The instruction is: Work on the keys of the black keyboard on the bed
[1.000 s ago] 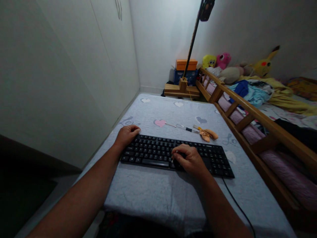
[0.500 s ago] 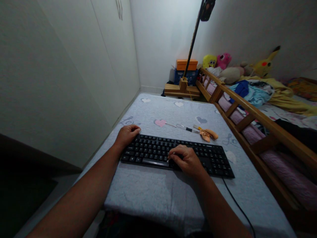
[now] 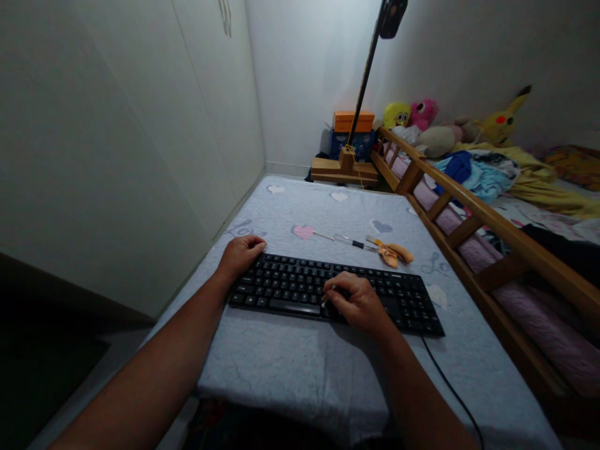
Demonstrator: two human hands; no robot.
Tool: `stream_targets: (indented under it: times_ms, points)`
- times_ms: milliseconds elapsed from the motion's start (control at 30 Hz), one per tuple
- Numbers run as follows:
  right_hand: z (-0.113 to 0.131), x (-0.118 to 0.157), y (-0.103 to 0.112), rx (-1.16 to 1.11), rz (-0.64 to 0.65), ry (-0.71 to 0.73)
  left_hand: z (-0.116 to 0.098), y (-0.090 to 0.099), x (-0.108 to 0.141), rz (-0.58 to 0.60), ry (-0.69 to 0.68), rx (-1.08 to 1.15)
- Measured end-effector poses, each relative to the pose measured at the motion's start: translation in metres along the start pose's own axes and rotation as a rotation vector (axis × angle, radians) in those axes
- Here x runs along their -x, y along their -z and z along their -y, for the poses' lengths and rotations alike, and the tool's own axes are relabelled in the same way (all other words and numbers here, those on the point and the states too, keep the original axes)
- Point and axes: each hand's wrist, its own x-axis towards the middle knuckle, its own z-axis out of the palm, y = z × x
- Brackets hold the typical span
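Note:
A black keyboard (image 3: 290,284) lies across the cloth-covered table, its cable running off toward the lower right. My left hand (image 3: 241,255) grips the keyboard's far left corner, fingers closed around the edge. Over the keys just right of the space bar, my right hand (image 3: 354,300) is closed in a pinch. A small white-tipped stick, which looks like a cotton swab (image 3: 323,304), pokes out from its fingers down to the keys. Beyond the keyboard lie a thin pale stick (image 3: 323,235), a wire tool with a black grip (image 3: 357,244), a brush (image 3: 374,240) and an orange cloth (image 3: 394,254).
The table (image 3: 281,356) wears a grey-blue cover with hearts. A wooden bed rail (image 3: 462,194) runs along its right side, with clothes and plush toys behind. White cabinet doors (image 3: 187,125) stand at left. A lamp pole on a wooden base (image 3: 328,167) rises behind.
My right hand has shifted slightly to the right along the keys, with the swab tip moving along. My left hand and the keyboard stay where they were.

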Motion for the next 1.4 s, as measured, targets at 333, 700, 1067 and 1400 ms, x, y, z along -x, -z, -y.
stream_targets:
  times_ms: [333, 700, 1067, 1400]
  points:
    - [0.0023, -0.0014, -0.0034, -0.023, 0.048, 0.025, -0.0004, 0.0001, 0.0007, 0.007, -0.005, 0.016]
    - [-0.0002, 0.0001, 0.0003, 0.006, 0.009, -0.006, -0.0017, 0.0004, 0.0018, 0.008, 0.009, 0.012]
    - [-0.0017, 0.0005, 0.0031, 0.030, -0.026, -0.009, 0.0027, -0.0009, 0.0001, 0.005, 0.000, 0.023]
    - [-0.0060, 0.0001, 0.0019, 0.079, -0.082, 0.006, 0.0008, -0.0007, 0.0003, 0.001, 0.009, 0.036]
